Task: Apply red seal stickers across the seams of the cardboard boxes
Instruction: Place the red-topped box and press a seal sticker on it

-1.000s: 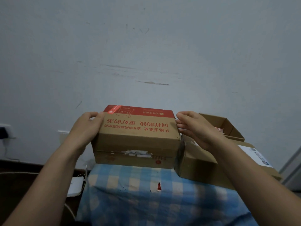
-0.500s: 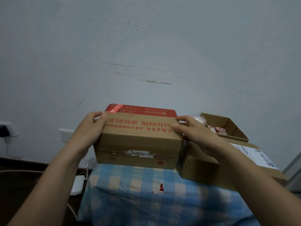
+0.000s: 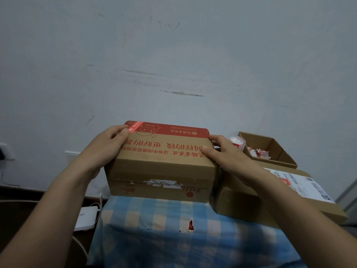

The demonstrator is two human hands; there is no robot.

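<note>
A brown cardboard box with red print [image 3: 162,165] stands on a blue checked cloth [image 3: 154,229]. My left hand [image 3: 108,147] grips its left end, thumb on the top near a red seal sticker [image 3: 135,126] at the far left corner. My right hand [image 3: 228,157] holds its right end, thumb on the top face. Torn white tape remains along the front seam [image 3: 164,183]. A small red sticker piece [image 3: 190,225] lies on the cloth in front.
A second closed box with a shipping label [image 3: 289,190] lies to the right, touching the first. Behind it sits a small open box [image 3: 270,149] with red and white scraps, and a sticker roll [image 3: 236,142]. A white adapter [image 3: 86,217] lies on the floor at left.
My right hand slid from beside the box onto its right end, thumb over the top. The box now sits slightly closer and more squarely between both hands.
</note>
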